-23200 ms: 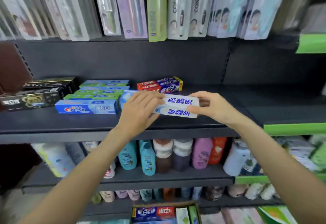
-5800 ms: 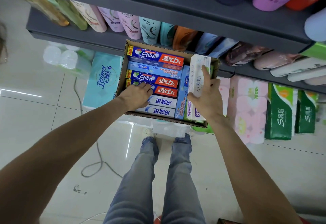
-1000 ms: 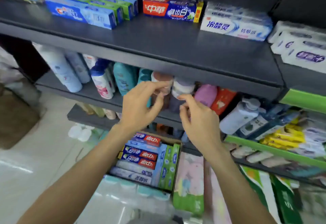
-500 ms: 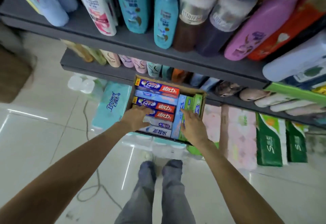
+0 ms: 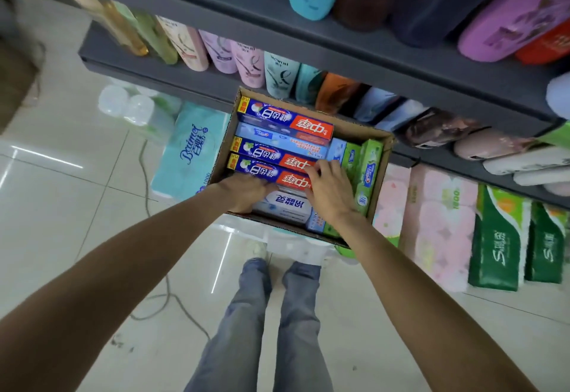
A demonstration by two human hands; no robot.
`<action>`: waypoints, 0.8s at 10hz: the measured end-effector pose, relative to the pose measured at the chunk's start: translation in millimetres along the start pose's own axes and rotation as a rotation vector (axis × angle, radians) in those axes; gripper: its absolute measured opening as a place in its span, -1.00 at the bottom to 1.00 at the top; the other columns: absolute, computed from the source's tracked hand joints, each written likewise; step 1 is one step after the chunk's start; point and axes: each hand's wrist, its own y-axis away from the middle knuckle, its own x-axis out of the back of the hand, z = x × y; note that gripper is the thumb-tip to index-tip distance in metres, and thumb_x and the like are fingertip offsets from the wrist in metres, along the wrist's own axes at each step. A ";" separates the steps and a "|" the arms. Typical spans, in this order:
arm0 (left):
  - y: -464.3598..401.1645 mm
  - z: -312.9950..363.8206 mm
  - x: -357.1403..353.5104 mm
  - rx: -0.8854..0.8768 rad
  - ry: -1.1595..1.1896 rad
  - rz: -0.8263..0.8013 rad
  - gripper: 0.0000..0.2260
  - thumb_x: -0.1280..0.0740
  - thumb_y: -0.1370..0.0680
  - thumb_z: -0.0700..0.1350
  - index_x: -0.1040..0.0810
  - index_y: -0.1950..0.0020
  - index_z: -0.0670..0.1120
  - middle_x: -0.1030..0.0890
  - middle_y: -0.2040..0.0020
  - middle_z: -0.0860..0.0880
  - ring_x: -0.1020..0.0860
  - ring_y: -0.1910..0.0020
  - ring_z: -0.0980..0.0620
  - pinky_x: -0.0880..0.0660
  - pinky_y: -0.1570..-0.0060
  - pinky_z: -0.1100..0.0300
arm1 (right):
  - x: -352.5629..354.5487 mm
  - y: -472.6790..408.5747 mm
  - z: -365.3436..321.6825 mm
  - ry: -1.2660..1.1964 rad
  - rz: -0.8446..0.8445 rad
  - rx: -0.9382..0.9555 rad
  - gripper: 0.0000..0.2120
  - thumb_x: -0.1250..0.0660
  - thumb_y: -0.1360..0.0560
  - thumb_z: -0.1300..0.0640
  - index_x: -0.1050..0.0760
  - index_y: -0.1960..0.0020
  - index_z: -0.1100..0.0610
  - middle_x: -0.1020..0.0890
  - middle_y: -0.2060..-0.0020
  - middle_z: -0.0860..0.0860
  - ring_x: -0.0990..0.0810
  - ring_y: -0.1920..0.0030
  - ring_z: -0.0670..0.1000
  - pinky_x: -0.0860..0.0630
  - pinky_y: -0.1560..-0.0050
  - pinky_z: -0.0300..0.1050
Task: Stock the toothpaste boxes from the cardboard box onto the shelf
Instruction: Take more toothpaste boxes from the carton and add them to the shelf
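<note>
The cardboard box (image 5: 381, 157) stands on the floor below the shelves, filled with toothpaste boxes. Three blue-and-red boxes (image 5: 285, 120) and a pale blue one lie across it, green boxes (image 5: 365, 172) stand along its right side, and a white box with blue lettering (image 5: 287, 205) lies at the near edge. My left hand (image 5: 246, 192) rests with its fingers flat on the white box's left end. My right hand (image 5: 331, 191) covers its right end, fingertips bent over the red end of the nearest blue-and-red box. The toothpaste shelf is out of view.
Grey shelves (image 5: 354, 61) with shampoo bottles overhang the box. A teal tissue pack (image 5: 191, 151) lies left of it, with pink (image 5: 438, 225) and green (image 5: 499, 240) paper packs to the right. A cable (image 5: 160, 296) runs over the tiled floor beside my legs (image 5: 271, 314).
The view has dropped from the shelf to the box. Both hands came down empty and have slid nearer inside it, onto the ends of the white box.
</note>
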 end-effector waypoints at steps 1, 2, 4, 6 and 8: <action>0.6 -3.0 -2.8 0.012 -0.022 -0.015 -0.54 -0.31 -0.49 0.08 -0.34 -0.37 0.08 -0.50 -0.28 0.00 -0.49 -0.21 -0.04 -0.46 -0.09 0.09 | -1.4 -17.9 -4.9 0.053 -0.005 0.086 -0.61 -0.29 -0.53 0.09 -0.36 -0.31 0.18 -0.49 -0.20 0.12 -0.39 -0.23 0.12 -0.31 -0.29 -0.01; 7.3 2.7 1.9 -0.028 -0.029 -0.005 -0.58 -0.26 -0.55 0.00 -0.33 -0.40 0.00 -0.47 -0.31 -0.05 -0.45 -0.26 -0.06 -0.41 -0.14 0.09 | -0.7 -26.9 -9.1 0.158 0.001 0.108 -0.65 -0.35 -0.49 0.11 -0.41 -0.23 0.19 -0.55 -0.14 0.10 -0.45 -0.18 0.11 -0.34 -0.24 -0.02; 44.0 1.8 40.7 -0.146 -0.057 0.176 -0.50 -0.13 -0.60 0.14 -0.12 -0.51 0.07 -0.34 -0.43 0.01 -0.30 -0.38 0.00 -0.28 -0.33 0.11 | 19.2 -23.0 5.3 -0.378 -0.064 0.007 -0.66 -0.37 -0.47 -0.03 -0.50 -0.17 0.11 -0.60 -0.06 0.03 -0.53 -0.10 0.05 -0.42 -0.08 -0.08; 88.4 2.7 79.3 -0.171 0.138 0.359 -0.55 -0.29 -0.55 0.07 -0.36 -0.41 -0.03 -0.50 -0.28 -0.04 -0.46 -0.23 -0.07 -0.43 -0.08 0.11 | 92.9 24.7 0.3 -0.895 -0.087 -0.088 -0.60 -0.13 -0.57 -0.15 -0.57 0.00 0.13 -0.62 0.14 0.24 -0.59 0.18 0.10 -0.47 0.11 -0.02; 130.8 12.3 152.7 -0.353 -0.092 0.688 -0.58 -0.50 -0.32 -0.19 -0.53 -0.15 -0.03 -0.63 0.00 0.00 -0.51 0.02 -0.04 -0.36 0.01 0.13 | 182.7 73.5 -19.7 -0.778 -0.041 0.117 -0.85 -0.37 -0.48 0.01 -0.52 -0.01 0.03 -0.62 0.07 -0.08 -0.58 0.06 -0.11 -0.47 0.01 -0.17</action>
